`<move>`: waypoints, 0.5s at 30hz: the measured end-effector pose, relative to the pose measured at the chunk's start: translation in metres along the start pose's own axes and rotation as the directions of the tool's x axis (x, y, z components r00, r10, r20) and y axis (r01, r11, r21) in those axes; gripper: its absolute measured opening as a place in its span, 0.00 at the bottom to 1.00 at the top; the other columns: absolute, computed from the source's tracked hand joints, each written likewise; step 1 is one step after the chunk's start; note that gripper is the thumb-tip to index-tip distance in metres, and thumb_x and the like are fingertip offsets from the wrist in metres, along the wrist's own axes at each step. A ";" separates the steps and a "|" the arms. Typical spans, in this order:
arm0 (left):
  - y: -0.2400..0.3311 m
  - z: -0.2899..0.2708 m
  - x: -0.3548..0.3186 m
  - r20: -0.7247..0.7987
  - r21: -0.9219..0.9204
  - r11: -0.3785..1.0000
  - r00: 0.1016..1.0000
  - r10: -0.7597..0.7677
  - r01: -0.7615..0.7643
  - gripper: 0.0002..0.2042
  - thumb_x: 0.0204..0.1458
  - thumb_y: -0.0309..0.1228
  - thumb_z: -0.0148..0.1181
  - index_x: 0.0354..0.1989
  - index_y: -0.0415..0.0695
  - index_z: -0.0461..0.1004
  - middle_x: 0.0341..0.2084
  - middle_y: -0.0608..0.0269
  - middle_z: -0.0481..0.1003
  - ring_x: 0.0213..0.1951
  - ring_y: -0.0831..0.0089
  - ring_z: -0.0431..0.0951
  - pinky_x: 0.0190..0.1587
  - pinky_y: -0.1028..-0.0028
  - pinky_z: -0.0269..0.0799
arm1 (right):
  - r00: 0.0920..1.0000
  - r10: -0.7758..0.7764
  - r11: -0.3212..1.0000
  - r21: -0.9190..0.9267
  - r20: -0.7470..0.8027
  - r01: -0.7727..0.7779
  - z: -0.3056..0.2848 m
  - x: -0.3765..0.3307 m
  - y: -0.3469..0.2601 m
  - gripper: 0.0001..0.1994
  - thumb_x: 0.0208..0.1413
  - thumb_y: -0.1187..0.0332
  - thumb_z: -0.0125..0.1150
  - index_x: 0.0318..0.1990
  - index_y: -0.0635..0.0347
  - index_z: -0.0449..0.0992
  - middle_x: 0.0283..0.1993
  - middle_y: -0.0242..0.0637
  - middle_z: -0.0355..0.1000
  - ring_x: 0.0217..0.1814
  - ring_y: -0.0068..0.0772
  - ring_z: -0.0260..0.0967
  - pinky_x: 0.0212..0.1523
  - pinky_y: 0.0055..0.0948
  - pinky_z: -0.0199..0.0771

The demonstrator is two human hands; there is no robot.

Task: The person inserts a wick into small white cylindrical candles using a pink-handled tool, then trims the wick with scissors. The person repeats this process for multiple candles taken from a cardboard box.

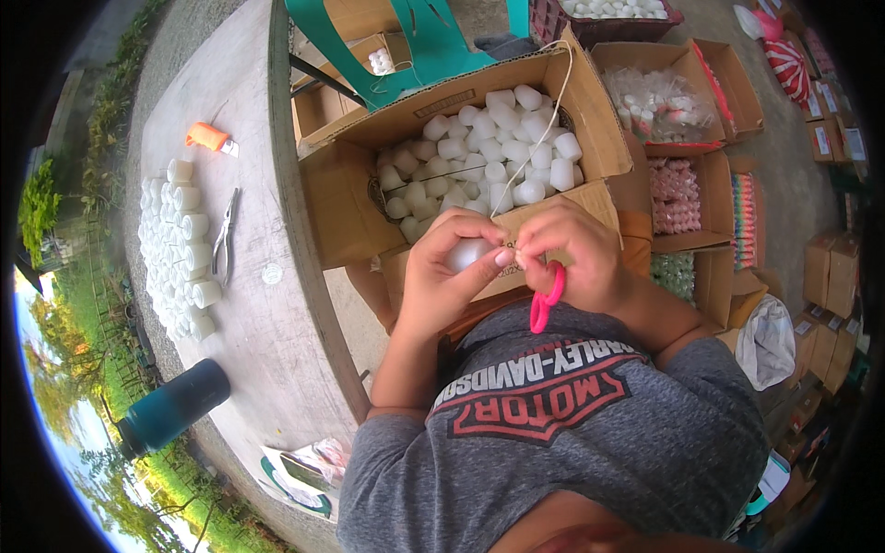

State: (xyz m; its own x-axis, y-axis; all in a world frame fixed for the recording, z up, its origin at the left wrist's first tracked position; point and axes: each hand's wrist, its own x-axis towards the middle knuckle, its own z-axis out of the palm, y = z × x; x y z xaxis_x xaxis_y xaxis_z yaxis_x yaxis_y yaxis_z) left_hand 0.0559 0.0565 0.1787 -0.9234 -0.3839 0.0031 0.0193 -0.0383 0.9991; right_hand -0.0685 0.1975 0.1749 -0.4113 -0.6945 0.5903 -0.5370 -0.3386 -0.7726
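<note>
My left hand (444,269) is closed around a white plastic cylinder (468,253), its thumb and forefinger pinched at the near side. Opposite it, my right hand (579,247) is closed, with thumb and fingertips meeting the left thumb tip. From the right hand hang two pink loops (544,309) that look like scissor handles; any blades are hidden in the palm. A thin white cord (527,166) arches over the box and runs down behind my left fingers; its end is hidden. Both hands are above the near flap of a cardboard box (336,207) full of similar white cylinders (479,157).
On the table (295,304) to the left are rows of white cylinders (180,249), pliers (225,235), an orange-handled cutter (210,138) and a dark teal bottle (175,405). A green chair (415,46) stands behind the box. More open cartons (714,198) fill the right side.
</note>
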 end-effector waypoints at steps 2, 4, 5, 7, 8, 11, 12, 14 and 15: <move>0.001 0.009 0.000 -0.096 0.159 0.979 0.985 0.146 -0.130 0.04 0.44 0.21 0.65 0.29 0.39 0.77 0.31 0.63 0.73 0.36 0.76 0.71 0.39 0.78 0.65 | 0.951 0.304 0.919 0.280 -0.052 -0.278 0.005 -0.005 0.000 0.12 0.42 0.82 0.64 0.36 0.65 0.71 0.34 0.38 0.71 0.32 0.34 0.70 0.34 0.27 0.71; 0.004 0.013 0.001 -0.118 0.198 0.973 0.983 0.141 -0.116 0.04 0.46 0.22 0.64 0.30 0.39 0.77 0.32 0.63 0.73 0.34 0.76 0.72 0.38 0.79 0.66 | 0.908 0.415 0.844 0.396 -0.058 -0.361 0.007 -0.009 0.004 0.12 0.42 0.82 0.65 0.36 0.65 0.73 0.34 0.39 0.72 0.32 0.34 0.70 0.32 0.26 0.71; 0.005 0.014 0.001 -0.129 0.217 0.970 0.982 0.139 -0.109 0.04 0.47 0.22 0.64 0.31 0.39 0.77 0.32 0.63 0.74 0.34 0.76 0.72 0.37 0.79 0.66 | 0.944 0.312 0.929 0.240 -0.108 -0.280 0.006 -0.008 0.004 0.12 0.42 0.82 0.66 0.36 0.65 0.73 0.34 0.39 0.72 0.33 0.34 0.71 0.32 0.27 0.71; -0.007 0.016 -0.004 -0.106 -0.214 0.972 0.987 -0.124 0.099 0.04 0.49 0.24 0.62 0.33 0.39 0.76 0.33 0.64 0.74 0.33 0.77 0.72 0.36 0.80 0.67 | 0.986 0.079 0.992 -0.090 -0.148 -0.093 0.005 -0.003 0.003 0.12 0.41 0.81 0.66 0.36 0.65 0.74 0.35 0.38 0.73 0.33 0.35 0.71 0.32 0.27 0.71; -0.011 0.017 -0.005 -0.053 -0.415 0.887 0.968 -0.244 0.201 0.04 0.50 0.24 0.61 0.33 0.39 0.76 0.33 0.64 0.75 0.32 0.77 0.72 0.35 0.80 0.67 | 0.991 0.054 0.991 -0.113 -0.123 -0.068 0.005 -0.001 0.002 0.12 0.41 0.81 0.66 0.36 0.65 0.75 0.36 0.39 0.73 0.33 0.35 0.71 0.32 0.28 0.72; -0.011 0.011 -0.002 0.161 -0.659 0.657 0.922 -0.353 0.366 0.04 0.53 0.26 0.59 0.34 0.39 0.74 0.33 0.66 0.74 0.32 0.79 0.72 0.37 0.81 0.67 | 0.998 0.004 0.980 -0.200 -0.060 -0.016 0.003 0.000 0.000 0.12 0.40 0.81 0.66 0.36 0.64 0.75 0.36 0.39 0.74 0.34 0.36 0.71 0.33 0.29 0.72; -0.011 0.011 -0.001 0.116 -0.613 0.702 0.920 -0.374 0.362 0.04 0.52 0.25 0.59 0.34 0.40 0.74 0.33 0.66 0.74 0.33 0.80 0.72 0.38 0.81 0.67 | 0.999 0.000 0.972 -0.234 -0.046 -0.011 0.001 0.002 -0.001 0.12 0.40 0.81 0.66 0.36 0.64 0.75 0.35 0.39 0.73 0.34 0.37 0.71 0.33 0.29 0.72; -0.012 0.013 -0.003 0.027 -0.493 0.810 0.936 -0.351 0.318 0.04 0.52 0.25 0.60 0.34 0.39 0.74 0.33 0.66 0.74 0.33 0.80 0.71 0.38 0.80 0.67 | 1.000 0.000 0.962 -0.271 -0.024 -0.006 -0.002 0.003 -0.004 0.12 0.40 0.81 0.66 0.35 0.64 0.75 0.35 0.39 0.73 0.34 0.37 0.71 0.33 0.29 0.72; -0.013 0.014 -0.003 -0.016 -0.426 0.856 0.943 -0.332 0.294 0.04 0.51 0.24 0.60 0.34 0.39 0.74 0.32 0.65 0.74 0.33 0.80 0.71 0.38 0.80 0.67 | 1.000 0.002 0.961 -0.276 -0.017 -0.006 -0.004 0.003 -0.005 0.12 0.40 0.81 0.66 0.35 0.63 0.74 0.35 0.39 0.73 0.34 0.38 0.71 0.33 0.29 0.72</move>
State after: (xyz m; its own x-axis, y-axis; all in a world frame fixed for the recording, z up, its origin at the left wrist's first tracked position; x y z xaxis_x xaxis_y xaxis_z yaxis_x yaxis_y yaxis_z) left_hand 0.0534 0.0710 0.1666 -0.8710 -0.3644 -0.3294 -0.0915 -0.5386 0.8376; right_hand -0.0699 0.1996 0.1814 -0.4248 -0.6841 0.5929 -0.7170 -0.1457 -0.6817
